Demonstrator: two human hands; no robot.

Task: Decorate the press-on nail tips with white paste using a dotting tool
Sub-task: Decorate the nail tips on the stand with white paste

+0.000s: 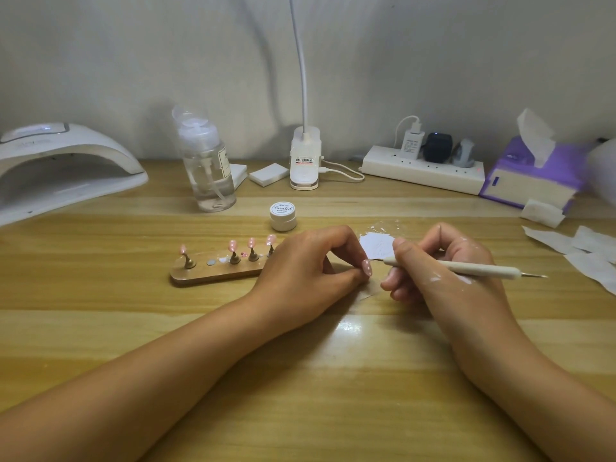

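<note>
My left hand [306,261] pinches a pink nail tip [367,267] that carries white dots, low over the wooden table. My right hand [443,261] grips a white dotting tool [480,269] like a pen, its metal point touching that nail tip. White paste streaks mark the back of my right hand. Behind the hands lies a smear of white paste [378,245] on a clear film. A wooden holder [213,273] to the left bears several pink nail tips [232,245] on small stands. A closed white paste jar [283,215] stands behind it.
A white nail lamp [63,161] sits at the far left, a clear pump bottle [208,168] beside it. A clip lamp base [305,158], a power strip [423,171], a purple tissue pack [533,175] and loose wipes [580,251] line the back and right.
</note>
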